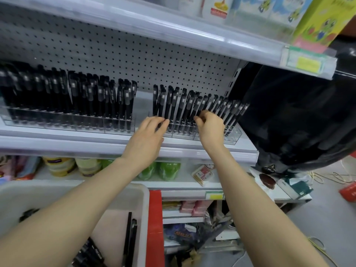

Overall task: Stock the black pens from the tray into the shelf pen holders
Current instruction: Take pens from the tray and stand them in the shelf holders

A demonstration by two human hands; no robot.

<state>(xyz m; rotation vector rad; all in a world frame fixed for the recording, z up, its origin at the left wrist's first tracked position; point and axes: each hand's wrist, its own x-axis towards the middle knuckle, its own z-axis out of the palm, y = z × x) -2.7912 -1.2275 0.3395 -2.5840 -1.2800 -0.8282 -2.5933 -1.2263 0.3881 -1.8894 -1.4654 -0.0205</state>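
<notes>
With my left hand [152, 130] pinching one pen [167, 106] and my right hand [210, 128] curled round a few in the right-hand holder [234, 134], I'd seat each upright in its slot (more wait in the tray [143, 199]).

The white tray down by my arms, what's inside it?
A few loose black pens lie in the white tray. The left forearm covers much of its floor, so no count.
</notes>
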